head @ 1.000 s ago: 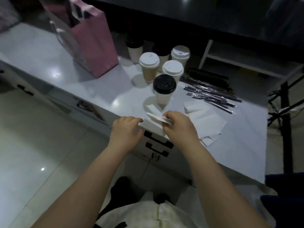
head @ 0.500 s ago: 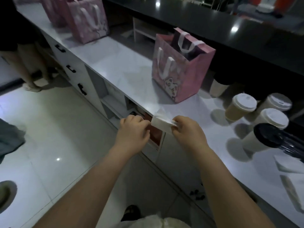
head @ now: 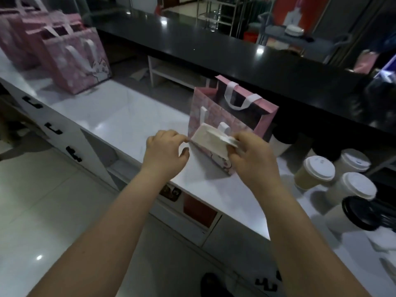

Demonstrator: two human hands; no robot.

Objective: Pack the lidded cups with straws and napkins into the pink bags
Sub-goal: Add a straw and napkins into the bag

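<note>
Centrally, the right hand pinches a folded white napkin before the open pink bag standing mid-frame on the white counter. The left hand, loosely curled, sits at its corner, perhaps touching; whether it grips cannot be told. Lidded cups stand lower right; the bag's cartoon print is too blurred to read.

You're standing on the service side of a café or drinks shop: a long white counter with drawers below runs from 9 to 4 o'clock, a raised black bar top fronts it at 12, takeaway lidded cups cluster at 3, pink bags stand at 10, and metal racks show beyond at 1.
</note>
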